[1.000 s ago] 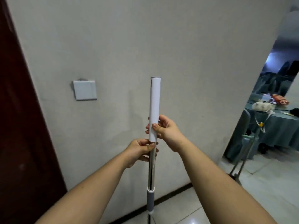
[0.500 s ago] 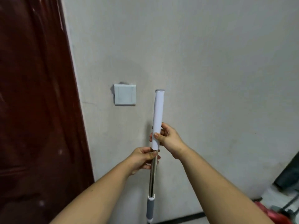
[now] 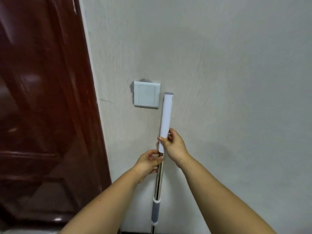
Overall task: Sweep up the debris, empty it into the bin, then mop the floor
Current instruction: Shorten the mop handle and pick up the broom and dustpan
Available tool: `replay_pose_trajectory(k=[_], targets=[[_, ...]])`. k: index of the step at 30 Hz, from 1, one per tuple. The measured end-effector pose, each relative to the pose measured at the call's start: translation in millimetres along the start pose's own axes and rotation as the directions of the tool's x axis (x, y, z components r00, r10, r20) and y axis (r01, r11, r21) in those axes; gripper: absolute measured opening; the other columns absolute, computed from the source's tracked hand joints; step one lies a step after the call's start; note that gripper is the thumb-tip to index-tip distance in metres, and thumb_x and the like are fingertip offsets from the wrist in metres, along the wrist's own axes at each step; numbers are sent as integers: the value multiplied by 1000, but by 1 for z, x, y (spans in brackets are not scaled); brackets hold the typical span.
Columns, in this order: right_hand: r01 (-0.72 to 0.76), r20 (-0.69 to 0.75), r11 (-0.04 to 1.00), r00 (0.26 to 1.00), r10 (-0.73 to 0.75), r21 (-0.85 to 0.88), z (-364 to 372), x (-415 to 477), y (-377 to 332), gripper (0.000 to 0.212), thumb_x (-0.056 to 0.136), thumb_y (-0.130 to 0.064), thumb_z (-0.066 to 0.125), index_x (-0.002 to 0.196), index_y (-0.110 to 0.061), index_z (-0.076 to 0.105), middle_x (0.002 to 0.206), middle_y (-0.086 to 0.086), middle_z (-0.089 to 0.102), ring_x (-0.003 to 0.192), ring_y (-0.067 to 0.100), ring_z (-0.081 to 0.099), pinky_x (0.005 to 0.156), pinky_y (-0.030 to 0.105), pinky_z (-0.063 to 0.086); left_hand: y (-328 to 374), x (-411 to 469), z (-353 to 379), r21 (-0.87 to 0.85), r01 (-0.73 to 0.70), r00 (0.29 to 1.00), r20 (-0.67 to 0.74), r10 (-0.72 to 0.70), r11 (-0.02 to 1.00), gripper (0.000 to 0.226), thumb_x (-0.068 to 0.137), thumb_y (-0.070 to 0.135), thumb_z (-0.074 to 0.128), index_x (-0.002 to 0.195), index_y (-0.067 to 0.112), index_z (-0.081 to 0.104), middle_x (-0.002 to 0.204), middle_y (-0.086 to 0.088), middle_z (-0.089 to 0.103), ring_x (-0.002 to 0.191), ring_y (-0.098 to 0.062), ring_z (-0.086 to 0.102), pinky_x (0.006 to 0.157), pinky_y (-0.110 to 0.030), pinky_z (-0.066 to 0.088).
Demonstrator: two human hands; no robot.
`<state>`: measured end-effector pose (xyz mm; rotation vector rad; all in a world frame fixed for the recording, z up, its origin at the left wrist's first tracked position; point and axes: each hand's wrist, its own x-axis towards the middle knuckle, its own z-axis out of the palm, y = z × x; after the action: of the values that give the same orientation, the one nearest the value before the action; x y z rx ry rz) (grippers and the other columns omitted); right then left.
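Note:
I hold a mop handle (image 3: 166, 119) upright in front of a grey wall. Its top section is white with a grey cap, below that runs a bare metal shaft, and lower down sits a grey collar (image 3: 155, 211). My right hand (image 3: 173, 146) grips the lower end of the white section, thumb across its front. Just beneath it, my left hand (image 3: 148, 162) grips the metal shaft. The mop head is out of view below the frame.
A dark red wooden door (image 3: 43, 115) fills the left side. A pale wall switch (image 3: 146, 97) is mounted just left of the handle's top. A dark skirting strip (image 3: 135, 232) shows at the bottom edge.
My view has swung left: the dining room on the right is gone and the door now fills the left. Both hands keep the same grip on the handle.

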<state>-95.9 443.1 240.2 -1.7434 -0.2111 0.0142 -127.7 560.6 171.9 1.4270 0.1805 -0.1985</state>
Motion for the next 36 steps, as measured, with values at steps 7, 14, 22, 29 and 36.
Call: replay_pose_trajectory(k=[7, 14, 22, 29, 36], targets=[[90, 19, 978, 996, -88, -188, -8, 7, 12, 36, 92, -21, 64, 125, -10, 55, 105, 0, 64, 94, 12, 62, 81, 20, 51, -3, 3, -3, 101, -27, 996, -82, 35, 994, 26, 85, 11, 71, 109, 6, 63, 92, -7, 66, 85, -15, 66, 78, -36, 59], [214, 125, 574, 974, -191, -790, -19, 1, 13, 40, 91, -46, 58, 112, -12, 57, 99, 5, 64, 88, 24, 61, 71, 33, 47, -11, 0, 1, 282, -220, 932, -221, 286, 934, 20, 77, 10, 78, 92, 12, 66, 85, -7, 68, 74, -13, 64, 70, -21, 54], [242, 203, 431, 970, -134, -869, -26, -28, 46, 35, 98, -40, 48, 118, -13, 57, 113, 6, 62, 101, 26, 60, 79, 35, 46, -18, -18, 4, 890, -282, 779, -6, 627, 359, 18, 89, 31, 59, 103, 24, 65, 98, 7, 64, 90, -12, 59, 80, -30, 48], [142, 149, 258, 989, 7, -956, -38, -89, 84, 19, 96, -19, 45, 110, -10, 54, 107, 10, 58, 98, 29, 58, 68, 31, 36, -49, -36, 27, 966, -240, 840, 255, 478, -94, 25, 90, 25, 47, 112, 24, 59, 108, 1, 59, 105, -22, 52, 87, -36, 34], [-108, -46, 213, 959, 279, -971, -61, -183, 143, 24, 93, -14, 52, 117, -14, 50, 110, 6, 58, 99, 24, 58, 76, 31, 40, -125, -55, 81, 871, -478, 825, 488, 286, -108, 17, 73, 17, 56, 87, 19, 66, 84, -1, 62, 80, -27, 59, 71, -36, 37]])
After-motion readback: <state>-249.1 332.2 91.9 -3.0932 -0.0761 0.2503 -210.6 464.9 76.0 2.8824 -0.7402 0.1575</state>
